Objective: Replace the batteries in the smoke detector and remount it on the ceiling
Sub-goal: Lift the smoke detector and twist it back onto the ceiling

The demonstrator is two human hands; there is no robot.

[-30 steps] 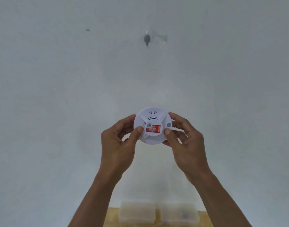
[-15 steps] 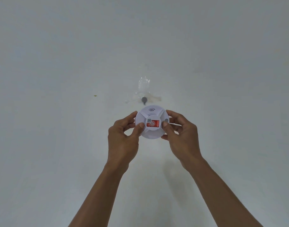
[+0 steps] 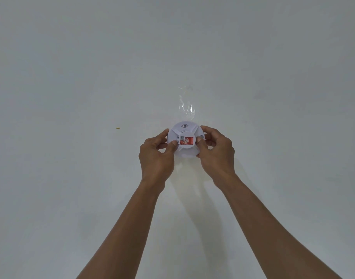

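Observation:
The round white smoke detector (image 3: 185, 135), with a red sticker at its centre, is held up against the white ceiling (image 3: 72, 77). My left hand (image 3: 156, 156) grips its left rim with thumb and fingers. My right hand (image 3: 216, 151) grips the right rim the same way. A strip of clear tape (image 3: 186, 104) is stuck to the ceiling just beyond the detector. The dark mounting point seen earlier is hidden behind the detector.
A small yellowish speck (image 3: 117, 128) marks the ceiling to the left. Both forearms reach up from the bottom of the view.
Both hands have raised the detector up to the ceiling, over the dark mounting point and the lower end of the tape. The view has tilted further upward, and the plastic boxes below are gone from sight.

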